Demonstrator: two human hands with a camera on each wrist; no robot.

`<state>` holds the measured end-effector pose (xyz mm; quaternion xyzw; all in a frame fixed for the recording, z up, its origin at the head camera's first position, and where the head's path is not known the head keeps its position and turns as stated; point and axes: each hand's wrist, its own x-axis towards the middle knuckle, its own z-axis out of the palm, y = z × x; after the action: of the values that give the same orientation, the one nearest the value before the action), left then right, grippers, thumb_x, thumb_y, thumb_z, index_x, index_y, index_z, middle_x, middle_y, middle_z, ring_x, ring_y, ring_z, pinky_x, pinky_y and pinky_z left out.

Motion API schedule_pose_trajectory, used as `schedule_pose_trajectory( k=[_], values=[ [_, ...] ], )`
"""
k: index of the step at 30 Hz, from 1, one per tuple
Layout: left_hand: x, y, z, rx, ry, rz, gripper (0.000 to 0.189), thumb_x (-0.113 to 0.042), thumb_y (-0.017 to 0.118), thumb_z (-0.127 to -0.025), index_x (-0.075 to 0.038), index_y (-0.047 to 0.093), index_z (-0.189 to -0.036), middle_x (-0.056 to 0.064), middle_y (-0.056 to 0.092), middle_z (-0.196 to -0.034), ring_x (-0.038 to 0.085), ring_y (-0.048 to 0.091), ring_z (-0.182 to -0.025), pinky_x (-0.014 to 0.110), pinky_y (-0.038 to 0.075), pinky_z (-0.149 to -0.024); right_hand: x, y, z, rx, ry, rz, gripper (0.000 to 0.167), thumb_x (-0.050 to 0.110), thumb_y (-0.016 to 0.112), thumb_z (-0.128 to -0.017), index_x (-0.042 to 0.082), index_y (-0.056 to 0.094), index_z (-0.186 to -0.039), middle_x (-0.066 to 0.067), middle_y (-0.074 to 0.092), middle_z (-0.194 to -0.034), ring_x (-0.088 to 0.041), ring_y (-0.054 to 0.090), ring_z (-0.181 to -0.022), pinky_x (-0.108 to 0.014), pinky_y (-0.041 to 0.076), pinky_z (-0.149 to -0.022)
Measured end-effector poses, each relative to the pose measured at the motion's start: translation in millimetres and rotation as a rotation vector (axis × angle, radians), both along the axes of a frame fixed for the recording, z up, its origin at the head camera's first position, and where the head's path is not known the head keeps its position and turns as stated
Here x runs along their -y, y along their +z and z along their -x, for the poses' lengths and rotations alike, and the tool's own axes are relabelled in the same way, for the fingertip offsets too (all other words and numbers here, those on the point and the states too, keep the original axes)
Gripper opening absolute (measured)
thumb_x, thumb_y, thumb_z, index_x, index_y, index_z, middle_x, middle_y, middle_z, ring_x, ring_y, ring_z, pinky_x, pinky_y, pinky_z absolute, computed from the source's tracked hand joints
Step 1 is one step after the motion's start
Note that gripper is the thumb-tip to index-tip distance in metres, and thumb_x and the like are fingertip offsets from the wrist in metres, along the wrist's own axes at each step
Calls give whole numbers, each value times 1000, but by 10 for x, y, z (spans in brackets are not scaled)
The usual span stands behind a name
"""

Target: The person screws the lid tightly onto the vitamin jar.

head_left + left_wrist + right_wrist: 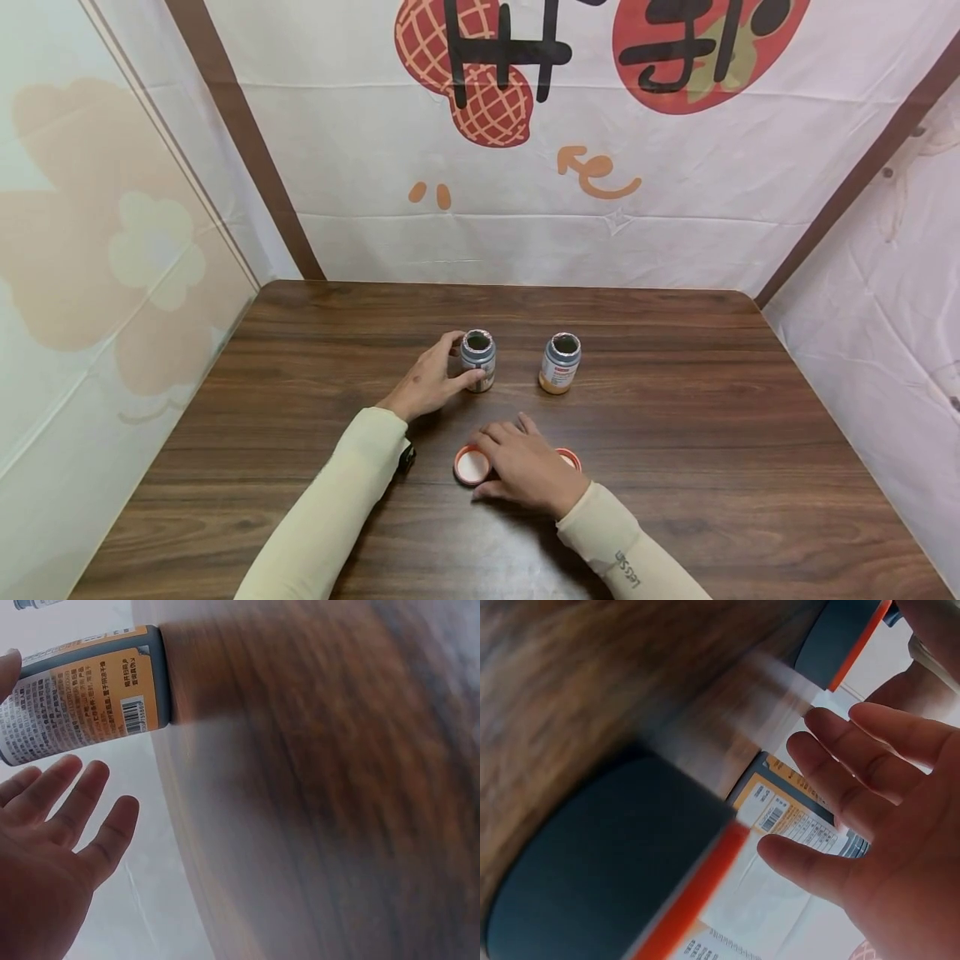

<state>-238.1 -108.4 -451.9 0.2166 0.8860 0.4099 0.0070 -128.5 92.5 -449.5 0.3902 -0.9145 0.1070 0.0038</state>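
Note:
Two small lidless bottles with grey necks stand upright on the table. My left hand (429,382) is beside the left bottle (480,363), its thumb at the front and the other fingers around the far left. In the left wrist view those fingers are spread and straight, with a gap to the labelled bottle (82,697). The right bottle (559,367) stands apart from both hands. Nearer me, my right hand (528,467) hovers between two screw caps, fingers extended. The left cap (472,467) lies inside up by its fingers; the right cap (572,456) is partly hidden behind the hand.
The brown wood-grain table (675,500) extends on all sides of the bottles. A printed white cloth backdrop (510,242) hangs behind its far edge, and more cloth (885,275) hangs at the sides. A dark band (407,457) shows at the left wrist.

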Motion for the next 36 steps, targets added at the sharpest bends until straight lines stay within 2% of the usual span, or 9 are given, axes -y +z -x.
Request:
schedule_pose_trajectory(
  k=[11, 28, 36],
  values=[
    [-57, 11, 6, 3, -3, -13, 66, -29, 73, -94, -5, 39, -145, 14, 56, -136, 29, 54, -126, 49, 44, -102, 86, -54, 4, -104, 22, -59, 62, 51, 77, -82, 12, 63, -128, -2, 62, -121, -21, 57, -118, -59, 40, -102],
    [-114, -5, 16, 22, -12, -29, 65, -25, 71, -95, -3, 35, -145, 18, 57, -133, 29, 55, -123, 47, 43, -103, 129, -77, 9, -173, 20, -135, 55, 46, 79, -83, 14, 65, -125, -1, 63, -118, -19, 58, -115, -55, 44, -99],
    [-129, 10, 5, 25, -15, -33, 64, -23, 69, -96, 0, 35, -145, 19, 56, -134, 30, 54, -124, 48, 42, -104, 122, -39, 1, -160, 23, -125, 54, 46, 79, -84, 13, 65, -124, -1, 63, -117, -19, 59, -114, -55, 44, -99]
  ],
)
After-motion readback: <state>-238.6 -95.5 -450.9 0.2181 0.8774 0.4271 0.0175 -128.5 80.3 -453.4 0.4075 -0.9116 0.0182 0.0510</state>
